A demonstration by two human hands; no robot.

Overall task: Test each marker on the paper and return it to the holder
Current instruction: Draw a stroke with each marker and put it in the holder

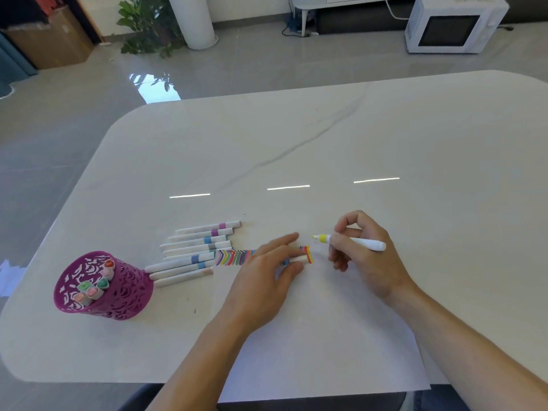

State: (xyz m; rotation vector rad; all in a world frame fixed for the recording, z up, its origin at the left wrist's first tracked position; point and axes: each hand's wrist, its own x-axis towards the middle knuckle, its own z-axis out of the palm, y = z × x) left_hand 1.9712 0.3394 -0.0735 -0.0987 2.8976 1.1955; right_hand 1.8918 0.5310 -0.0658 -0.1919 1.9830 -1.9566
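My right hand (364, 256) pinches an uncapped yellow marker (355, 241), tip pointing left just above the white paper (326, 336). My left hand (267, 274) lies on the paper and holds a white marker cap (297, 258) between thumb and fingers. A row of coloured chevron strokes (234, 257) runs across the paper's top edge, partly hidden by my left hand. A row of several capped white markers (195, 247) lies left of the strokes. The purple lattice holder (118, 295) stands at the left with several markers in it.
The pale marble table (326, 143) stretches away behind the paper. Beyond it on the floor are a white microwave (453, 25), a potted plant (148, 22) and a cardboard box (50, 37).
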